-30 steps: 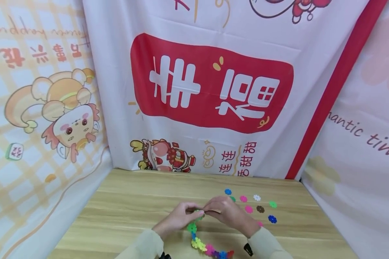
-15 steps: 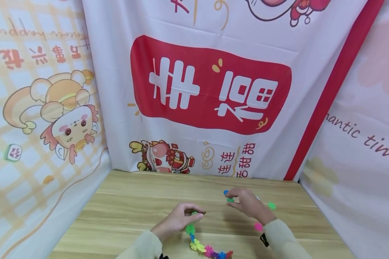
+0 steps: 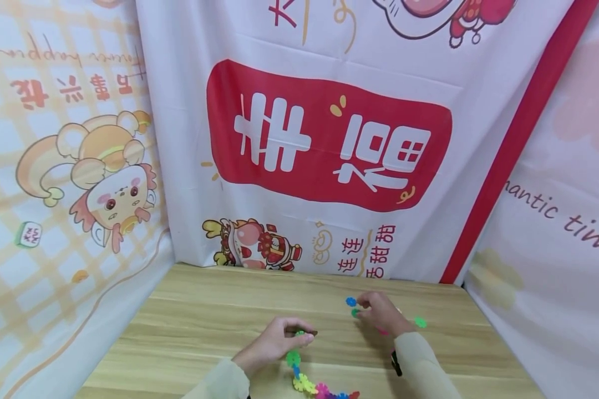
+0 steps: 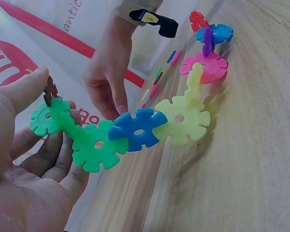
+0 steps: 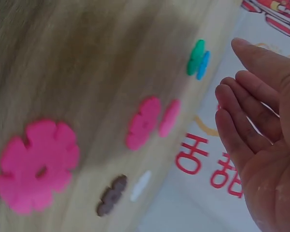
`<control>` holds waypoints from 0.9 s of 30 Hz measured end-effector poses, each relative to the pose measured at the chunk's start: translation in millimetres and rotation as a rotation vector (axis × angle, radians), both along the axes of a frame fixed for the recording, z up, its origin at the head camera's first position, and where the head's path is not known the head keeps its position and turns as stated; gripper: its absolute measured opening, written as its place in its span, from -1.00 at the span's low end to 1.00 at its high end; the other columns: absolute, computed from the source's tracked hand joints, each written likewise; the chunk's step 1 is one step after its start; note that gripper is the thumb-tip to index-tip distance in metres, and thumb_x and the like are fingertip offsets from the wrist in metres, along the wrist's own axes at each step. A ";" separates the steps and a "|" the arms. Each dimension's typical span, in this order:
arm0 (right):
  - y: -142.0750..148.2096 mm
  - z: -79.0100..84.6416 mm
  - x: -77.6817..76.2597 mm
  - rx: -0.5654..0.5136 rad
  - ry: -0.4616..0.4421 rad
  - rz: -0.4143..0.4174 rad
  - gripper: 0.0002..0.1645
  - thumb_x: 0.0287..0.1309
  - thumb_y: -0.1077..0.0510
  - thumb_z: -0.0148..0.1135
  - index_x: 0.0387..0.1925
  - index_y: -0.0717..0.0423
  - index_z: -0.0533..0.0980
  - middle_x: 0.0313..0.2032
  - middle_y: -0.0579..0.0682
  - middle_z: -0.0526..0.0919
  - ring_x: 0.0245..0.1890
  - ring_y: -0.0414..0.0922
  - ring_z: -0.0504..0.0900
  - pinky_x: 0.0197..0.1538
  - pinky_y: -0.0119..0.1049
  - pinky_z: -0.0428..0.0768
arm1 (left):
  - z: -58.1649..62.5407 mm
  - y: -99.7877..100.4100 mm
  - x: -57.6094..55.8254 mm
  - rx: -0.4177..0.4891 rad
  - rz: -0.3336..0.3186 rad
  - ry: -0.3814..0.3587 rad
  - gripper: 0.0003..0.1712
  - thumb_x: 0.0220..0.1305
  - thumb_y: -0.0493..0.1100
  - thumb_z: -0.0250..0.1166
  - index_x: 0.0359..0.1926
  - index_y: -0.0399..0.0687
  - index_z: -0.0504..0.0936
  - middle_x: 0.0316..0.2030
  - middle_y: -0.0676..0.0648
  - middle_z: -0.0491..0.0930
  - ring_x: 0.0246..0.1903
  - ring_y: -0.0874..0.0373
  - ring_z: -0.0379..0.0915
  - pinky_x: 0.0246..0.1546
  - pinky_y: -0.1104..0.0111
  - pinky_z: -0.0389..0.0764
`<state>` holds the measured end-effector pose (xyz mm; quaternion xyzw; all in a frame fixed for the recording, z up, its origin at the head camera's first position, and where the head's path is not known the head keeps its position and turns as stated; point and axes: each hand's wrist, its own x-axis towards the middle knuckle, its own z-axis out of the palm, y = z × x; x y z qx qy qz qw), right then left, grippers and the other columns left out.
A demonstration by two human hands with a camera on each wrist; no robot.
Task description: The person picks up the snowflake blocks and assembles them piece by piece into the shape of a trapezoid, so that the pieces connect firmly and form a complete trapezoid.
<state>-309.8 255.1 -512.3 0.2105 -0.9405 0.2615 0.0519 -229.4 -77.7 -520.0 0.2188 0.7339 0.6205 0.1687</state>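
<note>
My left hand (image 3: 275, 343) holds one end of a chain of slotted plastic flower discs (image 4: 100, 145). At that end, a brown disc (image 4: 49, 92) stands beside the thumb, joined to a green disc (image 4: 41, 118) in front of the curled fingers. From there the chain runs through green, blue (image 4: 139, 129), yellow, pink and purple pieces to a red disc (image 4: 198, 21), its far part lying on the table. My right hand (image 3: 384, 315) hovers over the loose discs with nothing between its fingers, close to a green disc (image 3: 355, 313) and a blue disc (image 3: 351, 301).
More loose discs lie on the wooden table (image 3: 219, 310) around the right hand: a light green one (image 3: 420, 322), pink ones (image 5: 38, 166), a brown one (image 5: 112, 195) and a white one (image 5: 141, 186). A printed cloth (image 3: 279, 238) hangs along the back edge, with cloth at both sides.
My right hand has left the brown disc at the chain's end and moved right to the loose discs. The left hand keeps holding the chain in nearly the same place.
</note>
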 end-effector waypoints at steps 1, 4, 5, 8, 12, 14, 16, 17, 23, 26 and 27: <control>-0.8 -3.8 -2.2 -0.002 -0.003 -0.009 -0.73 0.09 0.32 0.56 -0.16 0.32 0.71 -0.16 0.19 0.80 -0.16 0.03 0.74 -0.02 -0.03 0.78 | 0.2 -0.4 0.2 -0.002 0.003 0.000 -0.52 0.42 0.11 0.41 0.18 -0.08 0.71 0.12 -0.04 0.75 0.04 0.13 0.68 0.08 0.37 0.71; -2.7 -13.8 -7.6 -0.002 -0.005 -0.032 -0.81 0.11 0.32 0.55 -0.23 0.28 0.71 -0.24 0.10 0.80 -0.23 -0.06 0.73 -0.10 -0.16 0.77 | 0.9 -0.8 1.4 -0.003 0.012 0.002 -0.58 0.42 0.10 0.41 0.15 -0.01 0.73 0.11 -0.04 0.76 0.03 0.12 0.68 0.06 0.39 0.71; -3.2 -17.0 -9.1 -0.003 -0.007 -0.039 -0.83 0.12 0.33 0.55 -0.25 0.27 0.71 -0.28 0.07 0.79 -0.27 -0.09 0.71 -0.14 -0.19 0.76 | 1.1 -0.5 2.0 -0.003 0.014 0.007 -0.60 0.42 0.09 0.41 0.14 0.01 0.74 0.10 -0.04 0.76 0.03 0.12 0.68 0.05 0.40 0.71; -3.7 -24.9 -12.7 0.000 -0.037 -0.075 -0.88 0.17 0.31 0.53 -0.28 0.20 0.70 -0.34 -0.03 0.75 -0.33 -0.18 0.63 -0.21 -0.26 0.69 | 1.6 0.4 3.9 -0.001 0.016 0.014 -0.65 0.41 0.08 0.42 0.10 0.06 0.75 0.09 -0.06 0.76 0.01 0.11 0.69 0.02 0.43 0.70; -3.2 -30.1 -17.8 -0.012 -0.064 -0.130 -0.85 0.15 0.30 0.56 -0.25 0.18 0.71 -0.31 -0.03 0.76 -0.30 -0.21 0.64 -0.16 -0.23 0.72 | 2.4 1.0 5.1 0.005 0.023 0.012 -0.64 0.40 0.06 0.43 0.11 0.04 0.74 0.09 -0.05 0.76 0.01 0.11 0.69 0.01 0.45 0.70; -2.1 -30.6 -18.5 -0.028 -0.062 -0.151 -0.80 0.09 0.30 0.60 -0.24 0.19 0.73 -0.31 -0.01 0.77 -0.29 -0.19 0.66 -0.16 -0.20 0.73 | 2.2 1.5 5.3 0.009 0.025 0.008 -0.64 0.40 0.06 0.43 0.11 0.03 0.74 0.09 -0.07 0.76 0.01 0.11 0.69 0.02 0.44 0.70; -2.2 -29.7 -18.4 -0.041 -0.066 -0.172 -0.80 0.05 0.30 0.62 -0.27 0.17 0.73 -0.34 -0.03 0.75 -0.32 -0.19 0.64 -0.19 -0.22 0.71 | 2.3 1.6 5.2 0.008 0.026 0.002 -0.61 0.40 0.06 0.43 0.13 0.00 0.73 0.11 -0.09 0.75 0.01 0.11 0.68 0.02 0.43 0.70; -2.7 -28.8 -17.8 -0.044 -0.070 -0.182 -0.82 0.06 0.29 0.62 -0.29 0.15 0.74 -0.36 -0.05 0.75 -0.33 -0.20 0.62 -0.20 -0.26 0.69 | 2.5 1.4 5.0 0.006 0.026 -0.002 -0.59 0.40 0.07 0.43 0.14 -0.01 0.73 0.12 -0.10 0.75 0.02 0.11 0.68 0.03 0.43 0.70; -8.1 -13.6 -1.1 -0.105 -0.098 -0.126 -0.95 0.17 0.26 0.55 -0.36 0.10 0.76 -0.40 -0.11 0.75 -0.38 -0.22 0.56 -0.31 -0.39 0.59 | 3.1 -0.2 3.4 0.000 0.027 -0.022 -0.59 0.40 0.09 0.44 0.14 0.00 0.73 0.11 -0.07 0.75 0.01 0.11 0.68 0.08 0.32 0.72; -9.6 -5.3 9.7 -0.132 -0.089 -0.078 -0.96 0.23 0.23 0.51 -0.36 0.11 0.78 -0.42 -0.12 0.74 -0.43 -0.27 0.51 -0.36 -0.44 0.54 | 3.3 -0.6 2.4 0.001 0.020 -0.029 -0.61 0.40 0.09 0.43 0.12 0.03 0.74 0.10 -0.03 0.75 0.03 0.11 0.68 0.10 0.29 0.71; -9.6 -2.1 13.5 -0.141 -0.084 -0.058 -0.94 0.24 0.23 0.50 -0.36 0.12 0.78 -0.44 -0.10 0.74 -0.45 -0.29 0.49 -0.39 -0.46 0.52 | 3.4 -0.4 2.3 0.002 0.017 -0.029 -0.61 0.41 0.08 0.43 0.12 0.03 0.74 0.11 -0.03 0.76 0.03 0.11 0.68 0.11 0.28 0.72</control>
